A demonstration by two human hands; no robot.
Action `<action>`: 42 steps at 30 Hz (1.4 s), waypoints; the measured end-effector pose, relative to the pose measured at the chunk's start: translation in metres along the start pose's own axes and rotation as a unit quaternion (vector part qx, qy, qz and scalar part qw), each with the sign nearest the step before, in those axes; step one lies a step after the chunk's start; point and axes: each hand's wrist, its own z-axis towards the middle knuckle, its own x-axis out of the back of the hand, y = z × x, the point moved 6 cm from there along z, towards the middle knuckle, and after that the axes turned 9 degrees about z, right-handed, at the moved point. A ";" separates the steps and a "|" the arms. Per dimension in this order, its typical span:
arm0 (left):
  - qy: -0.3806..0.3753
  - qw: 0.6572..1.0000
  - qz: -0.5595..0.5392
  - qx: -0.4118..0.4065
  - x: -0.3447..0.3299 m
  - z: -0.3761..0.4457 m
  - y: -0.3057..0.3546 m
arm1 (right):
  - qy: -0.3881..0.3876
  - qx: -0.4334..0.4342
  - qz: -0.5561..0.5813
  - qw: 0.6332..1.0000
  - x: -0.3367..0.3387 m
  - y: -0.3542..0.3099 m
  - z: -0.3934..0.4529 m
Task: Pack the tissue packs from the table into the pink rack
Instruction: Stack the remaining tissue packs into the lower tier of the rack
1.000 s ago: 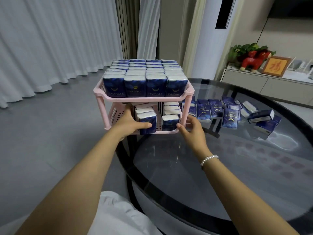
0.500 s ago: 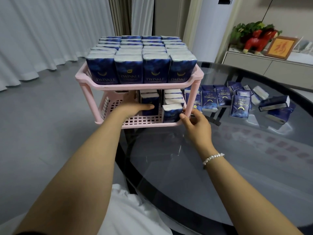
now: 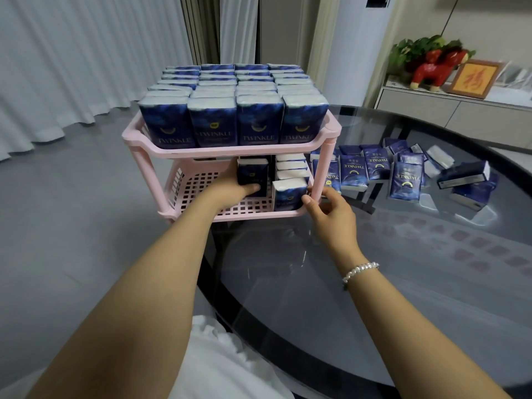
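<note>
The tissue pack stands upright on the lower shelf of the pink rack, gripped by the left hand, thumb across its front. Best to slide it back flush against its neighbours, upright. The right hand, fingers loosely curled, touches the front pack of the right row, steadying it. More loose packs wait on the glass surface.
</note>
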 end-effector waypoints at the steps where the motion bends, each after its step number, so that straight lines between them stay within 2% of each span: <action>1: -0.005 1.000 0.014 0.001 0.000 0.000 0.000 | -0.001 -0.001 -0.001 1.000 0.000 0.000 0.000; 11: 0.048 0.998 -0.023 0.015 -0.002 -0.001 0.007 | -0.003 -0.003 0.003 1.000 0.000 0.001 0.001; 24: -0.005 0.999 -0.038 0.018 -0.008 -0.005 0.017 | -0.002 -0.001 0.004 1.000 0.001 0.002 0.000; 34: -0.003 0.999 -0.037 0.021 0.000 -0.023 0.014 | -0.011 0.004 -0.006 1.000 0.000 0.002 0.000; 39: 0.042 0.997 -0.054 0.022 0.006 -0.045 0.014 | -0.018 0.003 -0.005 1.000 0.000 0.001 -0.001; 42: 0.108 0.992 -0.056 0.039 0.014 -0.064 0.017 | -0.022 0.005 0.002 1.000 0.001 -0.004 -0.003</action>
